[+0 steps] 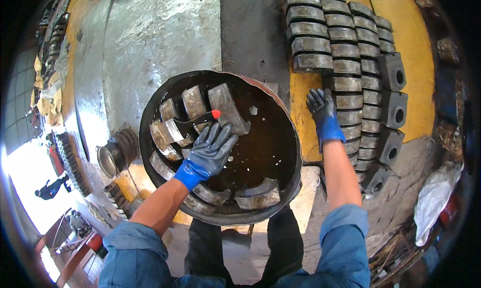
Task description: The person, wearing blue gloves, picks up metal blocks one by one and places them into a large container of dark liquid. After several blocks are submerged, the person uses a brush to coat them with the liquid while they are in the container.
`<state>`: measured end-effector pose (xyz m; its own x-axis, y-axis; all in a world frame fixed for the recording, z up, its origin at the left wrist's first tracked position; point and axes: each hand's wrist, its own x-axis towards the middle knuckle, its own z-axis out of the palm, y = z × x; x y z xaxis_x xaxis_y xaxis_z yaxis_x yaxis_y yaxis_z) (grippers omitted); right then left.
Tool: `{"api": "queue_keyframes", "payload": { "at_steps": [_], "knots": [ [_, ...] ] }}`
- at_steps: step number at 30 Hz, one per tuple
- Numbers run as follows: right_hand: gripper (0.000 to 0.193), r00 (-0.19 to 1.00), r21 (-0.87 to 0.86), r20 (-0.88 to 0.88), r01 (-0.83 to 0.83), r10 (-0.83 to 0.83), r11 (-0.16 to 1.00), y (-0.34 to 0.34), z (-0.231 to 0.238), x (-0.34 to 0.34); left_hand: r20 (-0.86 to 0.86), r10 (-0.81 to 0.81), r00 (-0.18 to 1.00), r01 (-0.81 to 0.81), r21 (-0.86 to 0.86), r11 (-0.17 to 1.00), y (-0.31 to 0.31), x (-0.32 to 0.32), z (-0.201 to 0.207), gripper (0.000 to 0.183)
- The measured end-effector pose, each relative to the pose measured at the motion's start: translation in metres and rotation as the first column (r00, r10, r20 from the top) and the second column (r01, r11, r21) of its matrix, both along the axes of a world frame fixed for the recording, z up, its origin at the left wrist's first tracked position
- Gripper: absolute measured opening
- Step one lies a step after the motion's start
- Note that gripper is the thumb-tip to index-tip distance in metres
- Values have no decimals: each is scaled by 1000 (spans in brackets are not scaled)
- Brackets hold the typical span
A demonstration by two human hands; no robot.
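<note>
A wide round dark pan (pixel 295 153) holds brown liquid and several curved metal blocks (pixel 257 194), most of them on its left side. Over these blocks lies a brush (pixel 198 121) with a black handle, a red tip and a pale band. My left hand (pixel 213 148), in a grey and blue glove, is over the pan with its fingers spread, just below the brush handle. I cannot tell if they touch it. Gloved alike, my right hand (pixel 324 112) is outside the pan, fingers stretched out, beside rows of curved metal blocks (pixel 346 67). Whether it touches them is unclear.
Dark square blocks with round holes (pixel 394 109) line the right of the rows. Left of the pan stands a round metal pot (pixel 111 159). A pale metal sheet (pixel 155 32) lies beyond. A white sack (pixel 437 198) is at the far right.
</note>
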<state>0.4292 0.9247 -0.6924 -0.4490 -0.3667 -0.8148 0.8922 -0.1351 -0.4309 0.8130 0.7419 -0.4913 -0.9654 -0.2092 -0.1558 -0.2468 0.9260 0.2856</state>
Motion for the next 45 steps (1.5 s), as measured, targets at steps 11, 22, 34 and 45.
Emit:
{"api": "queue_keyframes", "payload": {
  "at_steps": [11, 22, 34, 45],
  "knots": [
    [53, 998, -157, 8, 64, -63, 986, -100, -121, -95, -20, -15, 1000, 14, -65, 998, -2, -7, -2, 55],
    [50, 998, -179, 4, 59, -59, 982, -70, -147, -88, -38, -37, 999, 34, -80, 996, 1, 0, -12, 69],
    [48, 990, 106, 63, -134, 128, 985, 32, -149, -26, 6, 5, 1000, -4, -100, 995, 7, 11, -18, 67],
    [29, 182, 786, -176, -566, 967, 249, 225, 38, 49, -51, 3, 999, -10, -123, 992, 10, 21, -25, 62]
  ]
}}
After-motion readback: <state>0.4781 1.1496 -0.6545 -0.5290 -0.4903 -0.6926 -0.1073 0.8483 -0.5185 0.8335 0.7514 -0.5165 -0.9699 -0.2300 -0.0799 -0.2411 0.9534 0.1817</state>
